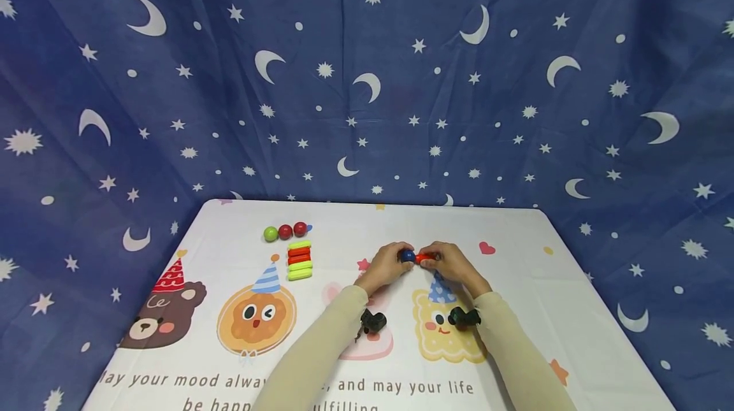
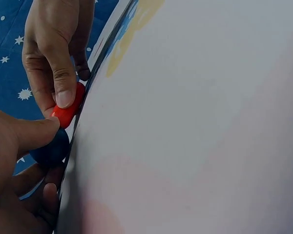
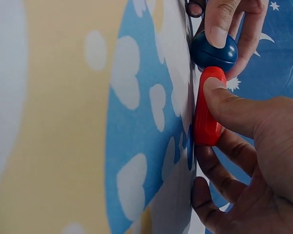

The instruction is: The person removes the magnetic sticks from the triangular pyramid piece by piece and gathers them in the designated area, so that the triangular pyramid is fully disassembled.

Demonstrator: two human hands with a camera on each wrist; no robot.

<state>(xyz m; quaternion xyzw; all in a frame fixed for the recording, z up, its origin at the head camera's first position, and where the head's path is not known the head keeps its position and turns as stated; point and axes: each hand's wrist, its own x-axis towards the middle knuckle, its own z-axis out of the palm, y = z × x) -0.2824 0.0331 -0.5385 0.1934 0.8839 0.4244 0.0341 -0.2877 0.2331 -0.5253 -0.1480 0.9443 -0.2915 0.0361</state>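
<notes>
My left hand point(image 1: 390, 262) grips a dark blue ball point(image 1: 408, 256) between thumb and fingers, low over the table. Facing it, my right hand point(image 1: 450, 260) pinches a red ridged rod point(image 1: 424, 258) with thumb and fingers. One end of the red rod point(image 3: 208, 112) meets the blue ball point(image 3: 216, 52) in the right wrist view. From the left wrist view, the left thumb lies across the place where the blue ball point(image 2: 52, 148) and the red rod point(image 2: 68, 108) come together.
To the left, a green ball point(image 1: 271, 234) and two red balls point(image 1: 285, 232) sit in a row. Below them several yellow and red rods point(image 1: 300, 260) lie side by side. A printed white cloth point(image 1: 573, 309) covers the table, with a starry blue curtain point(image 1: 367, 143) behind.
</notes>
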